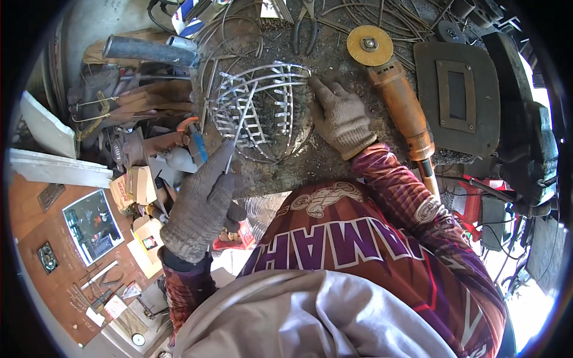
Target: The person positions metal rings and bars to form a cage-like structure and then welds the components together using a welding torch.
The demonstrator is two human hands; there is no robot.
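A bowl-shaped metal wire frame (258,138), with curved bars and ladder-like rows of short crosspieces, lies on the dark workbench (280,182). My left hand (197,209), in a grey knit glove, is closed around a thin metal rod (243,116). The rod slants up across the frame; part of it is hidden by the glove. My right hand (343,116), gloved too, rests at the frame's right edge with its fingers stretched out and its fingertips touching or nearly touching the rim.
Right of my right hand lies an orange angle grinder (401,101) with a yellow disc (370,45). A welding mask (456,98) is beyond it. Pliers (305,30) and loose wire (358,15) lie at the back. A grey pipe (149,51) and clutter crowd the left.
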